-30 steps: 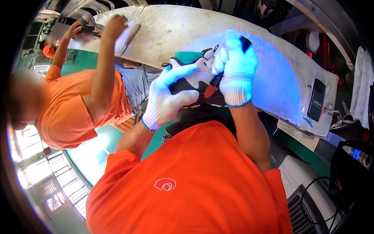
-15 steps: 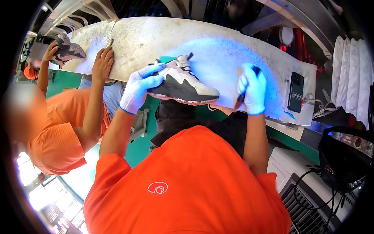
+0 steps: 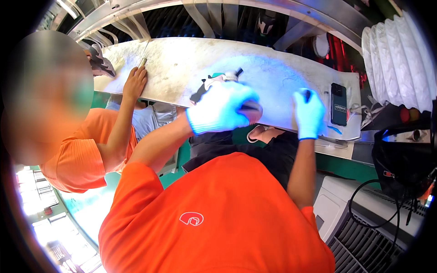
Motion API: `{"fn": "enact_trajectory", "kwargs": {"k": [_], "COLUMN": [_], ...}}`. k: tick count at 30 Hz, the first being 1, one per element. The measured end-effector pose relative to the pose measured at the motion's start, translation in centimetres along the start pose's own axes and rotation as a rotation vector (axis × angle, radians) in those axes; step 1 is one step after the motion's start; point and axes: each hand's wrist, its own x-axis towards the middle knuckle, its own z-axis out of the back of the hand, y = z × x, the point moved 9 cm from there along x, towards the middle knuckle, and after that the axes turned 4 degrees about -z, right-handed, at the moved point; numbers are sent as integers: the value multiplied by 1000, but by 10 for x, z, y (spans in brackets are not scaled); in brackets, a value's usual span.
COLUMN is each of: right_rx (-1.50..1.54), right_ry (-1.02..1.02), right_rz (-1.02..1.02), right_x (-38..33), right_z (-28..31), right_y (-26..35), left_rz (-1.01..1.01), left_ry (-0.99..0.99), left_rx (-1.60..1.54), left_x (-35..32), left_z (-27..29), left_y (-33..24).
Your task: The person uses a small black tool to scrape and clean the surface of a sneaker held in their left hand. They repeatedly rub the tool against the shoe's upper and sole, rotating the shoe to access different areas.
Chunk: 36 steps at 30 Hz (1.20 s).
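Note:
My left hand [image 3: 224,109], in a white knit glove lit blue, is closed over the front part of a sneaker [image 3: 210,83]. The sneaker is white, grey and black with a teal lining; its heel and collar show beyond my fingers, while the glove covers most of its side. Part of its toe shows at my fingertips. To the right, my gloved right hand [image 3: 309,113] is closed around a dark-handled tool [image 3: 307,94]. Only the tool's dark end shows above the fist, so its kind is unclear. Sneaker and tool are apart.
A pale worktable [image 3: 173,63] runs across, with a blue-lit patch. At its right end lie a dark phone [image 3: 338,104] and a small blue strip [image 3: 335,130]. Left of me, a co-worker in orange rests a hand [image 3: 135,83] on the table. A white ribbed duct [image 3: 396,59] hangs right.
My left hand has moved right, from the sneaker's heel to over its front, and the sneaker has turned. My right hand has shifted slightly right and down, still holding the tool.

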Motion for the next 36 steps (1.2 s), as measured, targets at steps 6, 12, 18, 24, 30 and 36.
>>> {"fn": "enact_trajectory", "kwargs": {"k": [6, 12, 18, 24, 30, 36], "right_rx": [-698, -240, -410, -339, -174, 374], "right_ry": [-36, 376, 523, 812, 645, 1006], "right_rz": [10, -140, 445, 669, 669, -99], "right_x": [70, 62, 68, -9, 0, 5], "right_z": [69, -18, -184, -305, -265, -134], "right_y": [-54, -8, 187, 302, 265, 124], "left_rz": [314, 561, 549, 496, 432, -58], "left_ry": [-614, -516, -525, -456, -304, -462], "left_rx": [-683, -921, -734, -276, 106, 285], "left_x": [-100, -199, -217, -218, -186, -119], "left_z": [64, 26, -3, 13, 11, 0], "left_y": [90, 169, 149, 132, 103, 77]}}
